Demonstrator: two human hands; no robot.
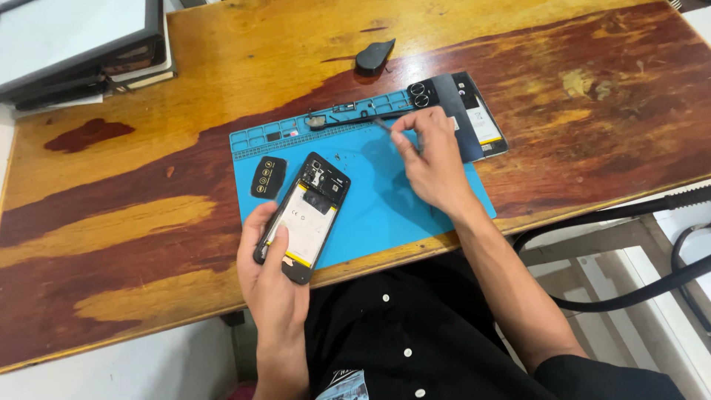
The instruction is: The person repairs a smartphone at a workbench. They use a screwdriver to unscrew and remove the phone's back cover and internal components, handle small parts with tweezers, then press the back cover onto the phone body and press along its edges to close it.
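My left hand (268, 268) grips an opened black smartphone (305, 215), back cover off, its white battery and black circuit parts showing. It lies tilted over the front edge of a blue repair mat (378, 200). My right hand (432, 159) hovers over the mat's right half, fingers pinched on a thin metal tool (384, 124) that looks like tweezers, its tip pointing toward the mat's tray section. The phone's black back cover (463, 111) with two round camera rings lies at the mat's far right.
A small black camera cover piece (268, 178) rests on the wooden table (133, 222) left of the mat. A dark pick-shaped tool (374, 55) lies further back. Small parts (318, 121) sit in the mat's compartments. Stacked books and a screen (81, 44) fill the far left corner.
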